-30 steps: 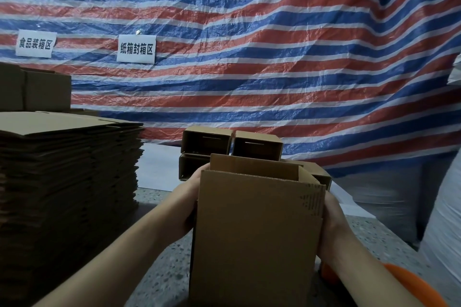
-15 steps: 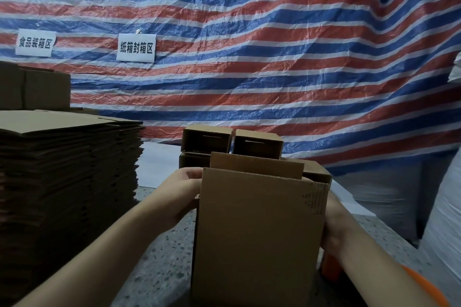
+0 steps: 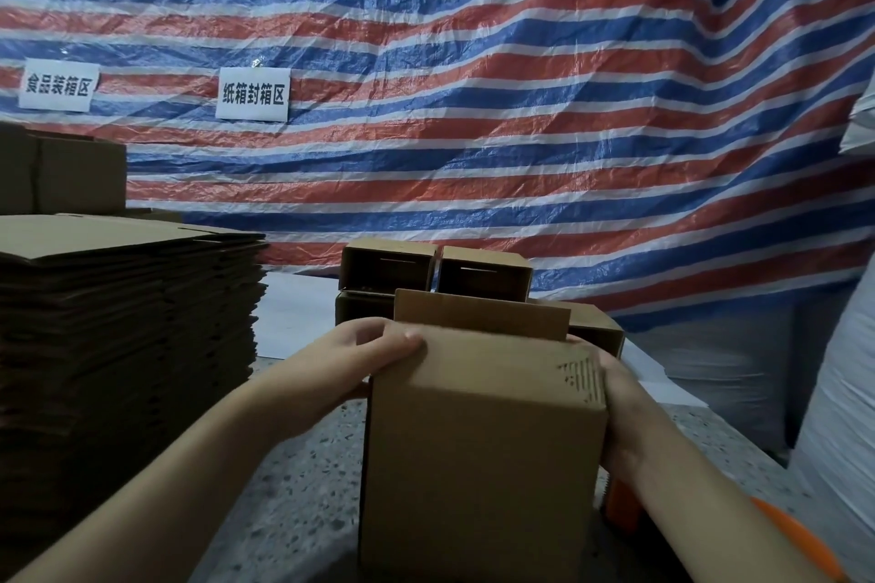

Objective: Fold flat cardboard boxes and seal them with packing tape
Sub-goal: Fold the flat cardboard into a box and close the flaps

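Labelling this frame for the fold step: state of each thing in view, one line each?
Box in hand: upright, near flap folded down, far flap still up.
Left hand: grips box's top left corner.
Right hand: holds box's right side.
Flat cardboard stack: unfolded, piled.
Finished boxes behind: erected, stacked, openings facing camera.

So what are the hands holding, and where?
A cardboard box: the left hand grips its top left corner, the right hand its right side.

Both forearms bare up to frame edge, no sleeves showing. Left hand (image 3: 364, 357) and right hand (image 3: 620, 398): no gloves, rings, watch or wristbands. Short, unpainted thumbnail on left.
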{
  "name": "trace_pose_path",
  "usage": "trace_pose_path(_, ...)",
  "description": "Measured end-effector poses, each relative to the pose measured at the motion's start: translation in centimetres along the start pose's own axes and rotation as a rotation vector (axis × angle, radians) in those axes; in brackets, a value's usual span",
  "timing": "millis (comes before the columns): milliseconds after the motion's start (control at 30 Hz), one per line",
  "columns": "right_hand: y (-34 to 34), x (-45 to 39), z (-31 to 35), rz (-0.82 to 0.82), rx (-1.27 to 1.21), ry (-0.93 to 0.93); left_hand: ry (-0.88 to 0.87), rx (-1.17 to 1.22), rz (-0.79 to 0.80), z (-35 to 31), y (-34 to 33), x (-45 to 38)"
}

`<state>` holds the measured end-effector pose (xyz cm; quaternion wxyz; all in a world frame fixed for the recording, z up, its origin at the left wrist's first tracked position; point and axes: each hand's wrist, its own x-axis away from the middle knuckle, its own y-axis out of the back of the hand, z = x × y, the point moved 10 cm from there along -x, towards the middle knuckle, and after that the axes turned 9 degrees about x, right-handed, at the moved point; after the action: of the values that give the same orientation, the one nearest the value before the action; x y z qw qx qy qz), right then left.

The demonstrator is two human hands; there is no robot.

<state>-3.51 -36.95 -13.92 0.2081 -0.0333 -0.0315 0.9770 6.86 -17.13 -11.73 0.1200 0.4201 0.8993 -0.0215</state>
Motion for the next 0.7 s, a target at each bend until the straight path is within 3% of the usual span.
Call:
trace_pose_path(233, -0.5, 0.2, -0.5, 0.095, -0.094, -0.019, -0.025, 0.017, -0.103, 0.1, 0.5, -0.4)
trace_pose_path(433, -0.7, 0.4, 0.6, 0.193, 0.081, 0.120, -0.077, -0.038, -0.211, -0.2, 1.2, -0.3)
trace_pose_path(700, -0.2, 0.3, 2.2, 0.168, 0.062, 0.264, -0.225, -0.074, -0.185, -1.4, 1.0, -0.2)
